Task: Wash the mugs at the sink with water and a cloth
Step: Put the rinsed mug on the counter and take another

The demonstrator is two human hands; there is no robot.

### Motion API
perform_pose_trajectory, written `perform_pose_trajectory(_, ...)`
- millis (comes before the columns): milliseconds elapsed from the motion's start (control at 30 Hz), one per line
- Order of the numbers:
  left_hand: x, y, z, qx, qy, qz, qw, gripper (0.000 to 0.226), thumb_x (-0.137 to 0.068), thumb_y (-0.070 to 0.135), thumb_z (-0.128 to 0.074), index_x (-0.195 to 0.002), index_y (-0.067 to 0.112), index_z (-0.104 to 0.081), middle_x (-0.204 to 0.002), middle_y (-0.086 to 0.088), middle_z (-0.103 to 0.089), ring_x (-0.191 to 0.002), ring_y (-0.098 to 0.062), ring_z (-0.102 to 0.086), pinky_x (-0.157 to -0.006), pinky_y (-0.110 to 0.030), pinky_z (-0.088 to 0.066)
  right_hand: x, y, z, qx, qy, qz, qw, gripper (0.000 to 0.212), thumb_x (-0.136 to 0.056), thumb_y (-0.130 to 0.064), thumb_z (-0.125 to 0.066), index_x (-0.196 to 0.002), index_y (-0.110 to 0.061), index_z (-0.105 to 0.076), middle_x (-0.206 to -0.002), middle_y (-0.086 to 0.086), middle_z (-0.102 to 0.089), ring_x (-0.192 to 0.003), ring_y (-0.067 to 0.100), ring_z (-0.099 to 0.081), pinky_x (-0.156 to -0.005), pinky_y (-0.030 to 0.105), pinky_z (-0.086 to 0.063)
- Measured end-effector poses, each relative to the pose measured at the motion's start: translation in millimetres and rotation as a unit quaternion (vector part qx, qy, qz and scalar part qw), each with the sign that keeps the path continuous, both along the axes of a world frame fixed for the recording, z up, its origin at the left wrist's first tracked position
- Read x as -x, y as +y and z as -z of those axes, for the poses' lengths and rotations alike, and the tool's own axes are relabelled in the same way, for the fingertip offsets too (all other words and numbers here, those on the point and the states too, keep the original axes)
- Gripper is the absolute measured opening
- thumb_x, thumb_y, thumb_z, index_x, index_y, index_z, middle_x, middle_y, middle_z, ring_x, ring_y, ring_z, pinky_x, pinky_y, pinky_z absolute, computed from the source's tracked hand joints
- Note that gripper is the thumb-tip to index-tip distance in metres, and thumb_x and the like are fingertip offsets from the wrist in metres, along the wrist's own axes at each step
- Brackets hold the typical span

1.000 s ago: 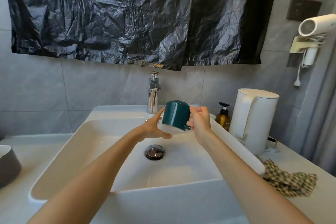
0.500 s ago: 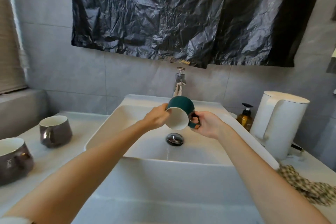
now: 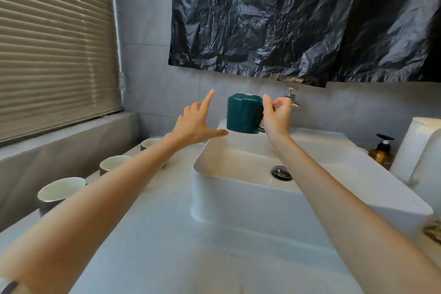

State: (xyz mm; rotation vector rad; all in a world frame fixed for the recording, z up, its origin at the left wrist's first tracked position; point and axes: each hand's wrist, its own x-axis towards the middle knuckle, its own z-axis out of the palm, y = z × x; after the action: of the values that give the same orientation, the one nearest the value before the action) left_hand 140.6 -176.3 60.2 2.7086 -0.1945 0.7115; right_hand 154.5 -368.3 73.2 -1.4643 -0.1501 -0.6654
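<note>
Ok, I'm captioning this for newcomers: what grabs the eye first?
A dark green ceramic mug, gripped in the right hand above the white rectangular sink, with the left hand spread open beside it. Behind hangs a crinkled black plastic sheet on the wall.

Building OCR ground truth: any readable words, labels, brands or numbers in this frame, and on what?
No legible text anywhere.
Amber bottle: label too blurred to read.
Green mug: faint pale marks on its top face, too small to read.
</note>
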Motion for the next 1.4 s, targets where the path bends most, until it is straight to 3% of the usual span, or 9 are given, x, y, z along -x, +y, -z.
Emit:
perform_pose_trajectory(233, 22.5, 40.8, 19.5, -0.015, 0.024, 0.003, 1.000, 0.103, -0.078, 0.061, -0.066, -0.152, 0.039, 0.001, -0.156, -0.006, -0.024, -0.138, -0.030, -0.031, -0.108, -0.049, -0.037, 15.5, 24.3, 5.4, 0.129, -0.003, 0.087, 0.988, 0.020, -0.098, -0.028, -0.049, -0.094, -0.013, -0.037, -0.073, -0.010, -0.040, -0.066, 0.009, -0.043, -0.065, 0.027, -0.034)
perform_pose_trajectory(467, 37.8, 49.0, 26.5, 0.037, 0.039, 0.070, 0.996, 0.101, -0.080, 0.049, -0.071, -0.153, 0.036, -0.002, -0.157, -0.005, -0.025, -0.139, -0.027, -0.033, -0.111, -0.047, -0.035, 9.1, 47.0, 3.4, -0.040, 0.167, -0.046, 0.984, 0.026, -0.098, -0.023, -0.048, -0.077, -0.018, -0.035, -0.068, 0.002, -0.040, -0.050, 0.015, -0.038, -0.045, 0.022, -0.034)
perform_pose_trajectory(600, 43.2, 57.8, 27.3, 0.132, 0.069, 0.144, 0.978, 0.086, -0.092, 0.032, -0.062, -0.154, 0.031, -0.001, -0.154, -0.004, -0.032, -0.128, -0.029, -0.047, -0.108, -0.042, -0.038, 14.4, 70.8, -5.8, -0.218, 0.279, -0.209, 0.912, 0.032, -0.102, -0.007, -0.038, -0.070, -0.012, -0.038, -0.033, -0.001, -0.026, -0.022, 0.008, -0.016, -0.029, 0.015, -0.019)
perform_pose_trajectory(767, 49.4, 84.5, 28.9, 0.198, 0.006, 0.071, 0.978, 0.047, -0.105, 0.028, -0.031, -0.151, 0.028, -0.023, -0.140, -0.012, -0.049, -0.118, -0.031, -0.051, -0.099, -0.040, -0.042, 15.6, 106.1, 1.5, -0.252, 0.376, -0.324, 0.831, 0.039, -0.099, 0.001, -0.026, -0.064, -0.015, -0.028, -0.033, 0.002, -0.024, -0.023, 0.011, -0.021, -0.033, 0.015, -0.024)
perform_pose_trajectory(967, 50.3, 122.8, 31.1, 0.147, 0.020, -0.046, 0.988, 0.033, -0.104, 0.024, -0.033, -0.126, 0.011, -0.054, -0.114, -0.016, -0.063, -0.082, -0.029, -0.063, -0.068, -0.028, -0.046, 32.0, 132.9, 8.1, 0.242, 0.342, -0.294, 0.859, 0.031, -0.102, -0.037, -0.038, -0.092, -0.010, -0.047, -0.083, 0.007, -0.051, -0.074, 0.019, -0.051, -0.078, 0.038, -0.053)
perform_pose_trajectory(1067, 48.6, 135.5, 30.1, 0.139, 0.082, -0.053, 0.985, 0.030, -0.103, 0.024, -0.032, -0.114, 0.007, -0.055, -0.094, -0.014, -0.067, -0.063, -0.025, -0.070, -0.063, -0.030, -0.053, 38.8, 145.0, 6.9, 0.463, 0.253, -0.239, 0.815, 0.060, -0.093, -0.066, -0.028, -0.120, -0.015, -0.044, -0.115, 0.008, -0.048, -0.103, 0.029, -0.054, -0.070, 0.038, -0.051)
perform_pose_trajectory(1167, 46.0, 141.0, 30.4, 0.122, 0.145, -0.043, 0.981, 0.026, -0.103, 0.025, -0.031, -0.109, 0.010, -0.051, -0.077, -0.010, -0.070, -0.062, -0.024, -0.072, -0.074, -0.035, -0.056, 40.8, 156.2, 10.9, 0.676, 0.086, -0.099, 0.725, 0.054, -0.092, -0.066, -0.031, -0.080, -0.017, -0.051, -0.097, 0.007, -0.060, -0.091, 0.029, -0.058, -0.067, 0.033, -0.041)
perform_pose_trajectory(1300, 44.6, 134.8, 29.7, 0.061, 0.209, -0.056, 0.974, 0.030, -0.103, 0.026, -0.031, -0.109, 0.004, -0.050, -0.072, -0.008, -0.067, -0.066, -0.029, -0.071, -0.077, -0.037, -0.055, 41.4, 167.3, 17.3, 0.734, 0.042, -0.013, 0.677, 0.022, -0.091, -0.031, -0.044, -0.090, -0.014, -0.057, -0.108, 0.011, -0.064, -0.101, 0.032, -0.059, -0.073, 0.032, -0.035)
perform_pose_trajectory(1400, 41.1, 134.1, 34.4, 0.070, 0.234, -0.059, 0.968, 0.034, -0.103, 0.027, -0.029, -0.115, 0.002, -0.048, -0.086, -0.018, -0.072, -0.072, -0.034, -0.072, -0.078, -0.041, -0.057, 38.8, 177.6, 23.3, 0.748, 0.055, -0.006, 0.662, 0.031, -0.090, -0.021, -0.043, -0.114, -0.010, -0.060, -0.119, 0.012, -0.061, -0.108, 0.033, -0.057, -0.075, 0.032, -0.034)
